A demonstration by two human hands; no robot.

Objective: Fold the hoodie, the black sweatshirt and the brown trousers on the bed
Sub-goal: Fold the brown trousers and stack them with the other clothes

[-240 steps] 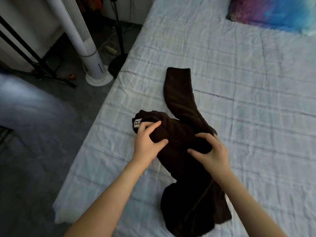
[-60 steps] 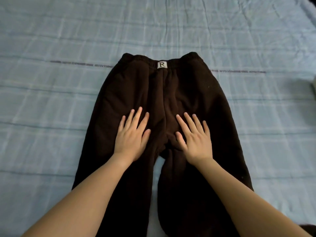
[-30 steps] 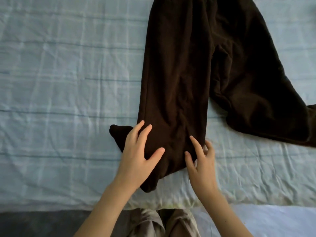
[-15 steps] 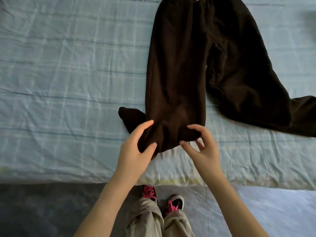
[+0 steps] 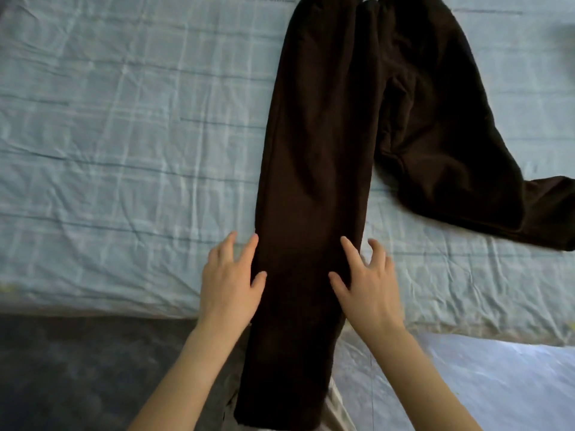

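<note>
The dark brown trousers point(image 5: 317, 144) lie spread on the light blue checked bed point(image 5: 124, 135), waistband at the top edge of the view. The left leg runs straight toward me and hangs over the bed's near edge. The right leg point(image 5: 460, 169) bends off to the right. My left hand point(image 5: 231, 279) rests flat at the left edge of the straight leg, fingers apart. My right hand point(image 5: 368, 284) lies flat at its right edge, fingers spread. Neither hand grips the cloth. The hoodie and the black sweatshirt are out of view.
The bed's near edge point(image 5: 93, 309) crosses the view below my hands. Beyond it is dark grey floor point(image 5: 77, 368) on the left and a pale bluish patch point(image 5: 482, 368) on the right. My beige trouser leg point(image 5: 337, 415) shows under the hanging cloth.
Half a second ago both hands pinched the folded-up hem of the left leg. That leg now lies straightened out over the bed edge, and both hands rest flat along its sides.
</note>
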